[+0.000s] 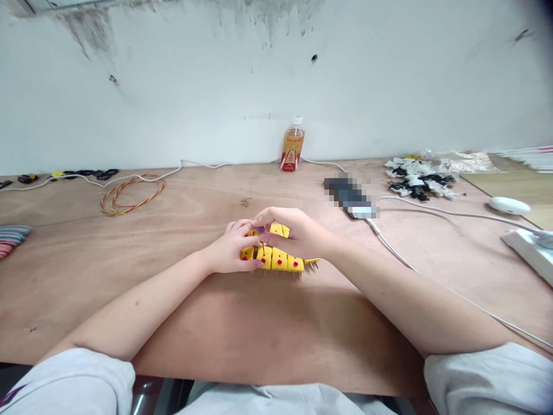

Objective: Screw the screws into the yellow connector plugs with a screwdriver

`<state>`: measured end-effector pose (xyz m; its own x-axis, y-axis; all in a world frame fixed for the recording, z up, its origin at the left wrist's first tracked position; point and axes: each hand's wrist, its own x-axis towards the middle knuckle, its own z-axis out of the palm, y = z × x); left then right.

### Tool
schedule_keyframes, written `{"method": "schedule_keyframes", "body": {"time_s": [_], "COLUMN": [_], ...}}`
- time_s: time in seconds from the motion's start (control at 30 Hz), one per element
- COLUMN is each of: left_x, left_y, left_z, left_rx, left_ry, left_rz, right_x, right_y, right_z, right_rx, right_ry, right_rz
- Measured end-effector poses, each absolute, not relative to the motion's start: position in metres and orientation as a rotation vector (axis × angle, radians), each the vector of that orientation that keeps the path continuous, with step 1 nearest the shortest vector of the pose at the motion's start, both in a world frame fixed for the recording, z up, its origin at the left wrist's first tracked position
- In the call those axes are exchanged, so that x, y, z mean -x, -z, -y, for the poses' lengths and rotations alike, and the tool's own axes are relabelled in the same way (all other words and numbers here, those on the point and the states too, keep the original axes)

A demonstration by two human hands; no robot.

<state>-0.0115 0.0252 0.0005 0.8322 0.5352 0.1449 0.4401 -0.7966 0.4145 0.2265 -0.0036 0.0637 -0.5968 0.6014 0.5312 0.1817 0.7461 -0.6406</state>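
Note:
A row of yellow plastic blocks (pixel 280 260) with red dots and metal pins lies on the wooden table (pixel 259 334) in front of me. My left hand (pixel 231 251) rests against the left end of the row, fingers curled on it. My right hand (pixel 298 230) arches over the top of the blocks. Its fingertips pinch a small purple part (pixel 260 230) with a thin pin that points down at the blocks.
A drink bottle (pixel 293 144) stands by the wall. A phone (pixel 352 199) on a white cable (pixel 432 276) lies to the right, with a pile of black and white parts (pixel 417 178), a white mouse (pixel 508 205) and a power strip (pixel 529 248). Red-yellow wire loops (pixel 129 195) lie at left.

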Motion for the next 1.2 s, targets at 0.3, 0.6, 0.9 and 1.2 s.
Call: {"method": "schedule_keyframes", "body": {"time_s": [0.3, 0.6, 0.9, 1.2], "left_x": [0.012, 0.009, 0.010, 0.009], "left_y": [0.000, -0.005, -0.005, -0.004], "left_z": [-0.025, -0.023, -0.023, -0.023], "left_rx": [-2.654, -2.649, -2.629, -2.615], "left_ry": [-0.361, -0.389, -0.382, -0.351], "left_rz": [-0.743, -0.740, -0.736, -0.747], "right_x": [-0.224, -0.226, -0.231, -0.238], "right_y": [-0.065, -0.066, -0.073, -0.079], "right_z": [0.006, 0.006, 0.003, 0.000], "right_rx": [0.679, 0.773, 0.692, 0.570], "right_ry": [-0.836, -0.859, -0.949, -1.174], "right_rz": [2.079, 2.050, 2.066, 2.144]}}
